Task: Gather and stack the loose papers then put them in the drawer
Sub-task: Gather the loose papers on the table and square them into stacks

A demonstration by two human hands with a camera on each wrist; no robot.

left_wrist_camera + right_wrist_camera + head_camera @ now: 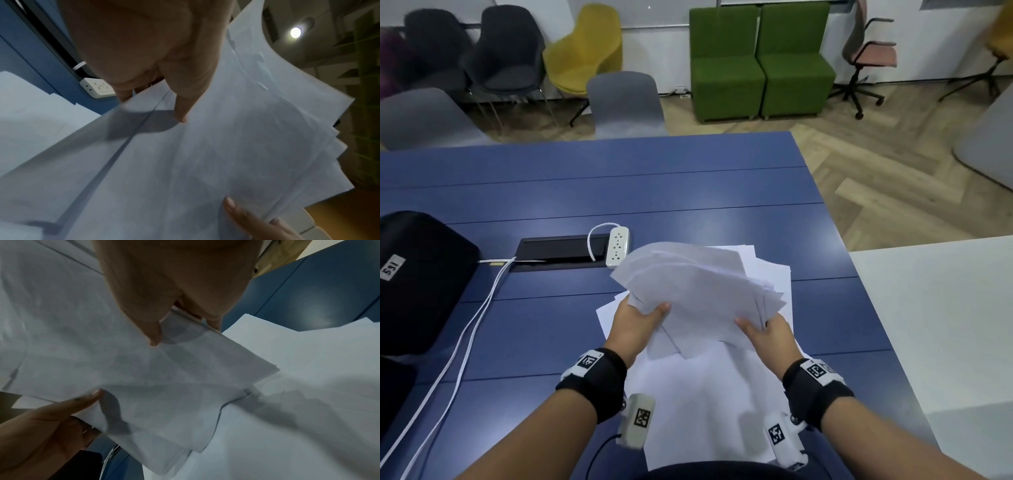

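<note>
A fanned, uneven bundle of white papers (pixel 698 291) is lifted above the blue table (pixel 585 185). My left hand (pixel 637 322) pinches its near left corner, thumb on top. My right hand (pixel 770 332) pinches its near right edge, thumb on top as well. In the left wrist view the bundle (pixel 236 138) curves upward under my left hand (pixel 174 73). The right wrist view shows my right hand (pixel 164 318) clamped on the bundle (pixel 164 378). More loose sheets (pixel 705 404) lie flat on the table below the hands. No drawer is in view.
A white power strip (pixel 617 246) with its cable lies by a black cable slot (pixel 558 250). A black bag (pixel 417 277) sits at the table's left. White cables (pixel 465 325) run down the left side. A white surface (pixel 941 318) adjoins on the right; chairs stand beyond.
</note>
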